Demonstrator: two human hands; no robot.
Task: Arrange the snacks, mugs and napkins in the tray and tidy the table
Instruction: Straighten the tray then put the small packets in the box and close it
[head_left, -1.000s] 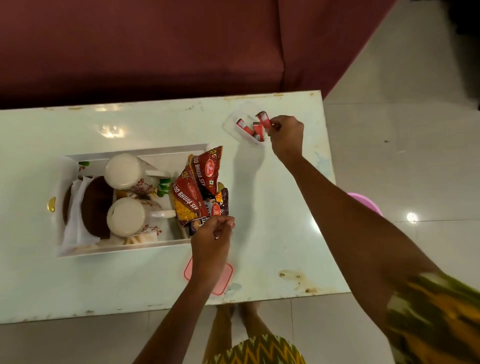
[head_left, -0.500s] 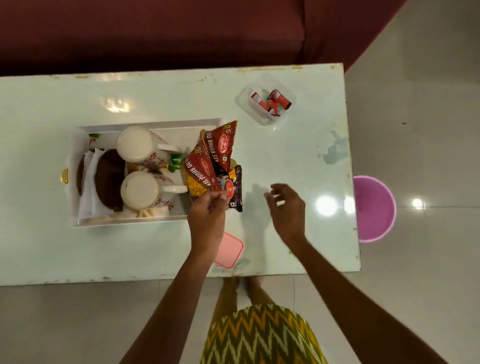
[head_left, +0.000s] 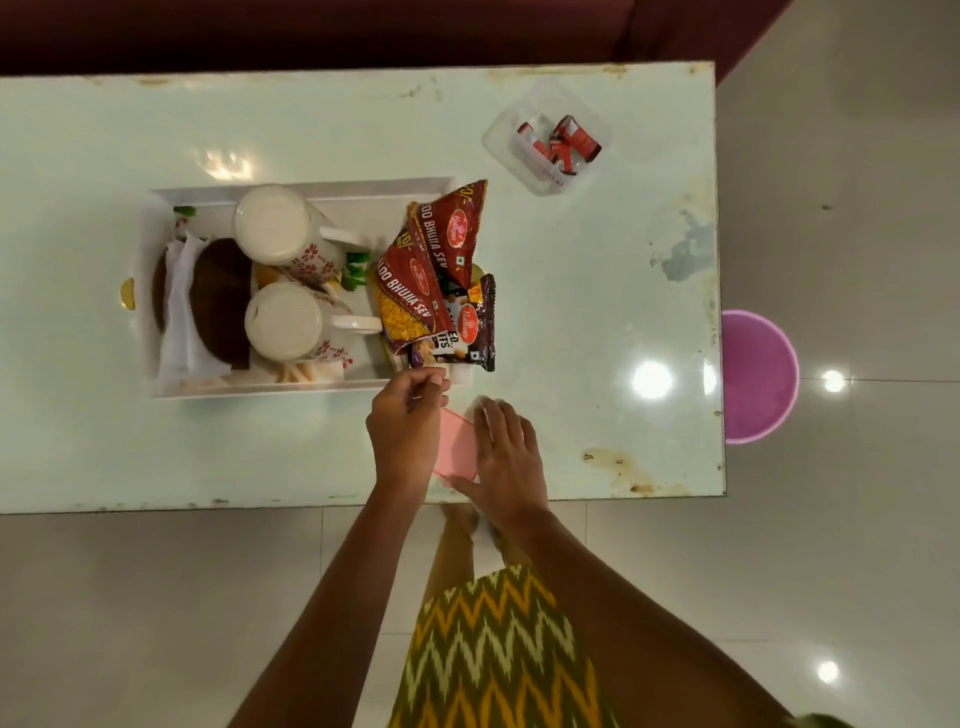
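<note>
A white tray (head_left: 332, 188) on the pale table holds two upturned white mugs with red flowers (head_left: 275, 228) (head_left: 291, 322), folded white napkins (head_left: 179, 312) at its left end and several snack packets (head_left: 431, 270) leaning over its right end. My left hand (head_left: 408, 431) hovers just below the tray's right corner, fingers curled with nothing clearly in them. My right hand (head_left: 506, 457) lies flat with fingers spread on a pink lid (head_left: 457, 441) near the table's front edge. A clear box (head_left: 506, 140) with small red sachets sits at the back right.
The table (head_left: 597, 291) has stained patches at its right end and front right. A pink round bucket (head_left: 758, 376) stands on the floor beyond the right edge. A dark red sofa (head_left: 311, 31) runs along the far side.
My right hand left the sachet box, came back across the table and settled on the pink lid. My left hand let go of the snack packets and drew back below the tray.
</note>
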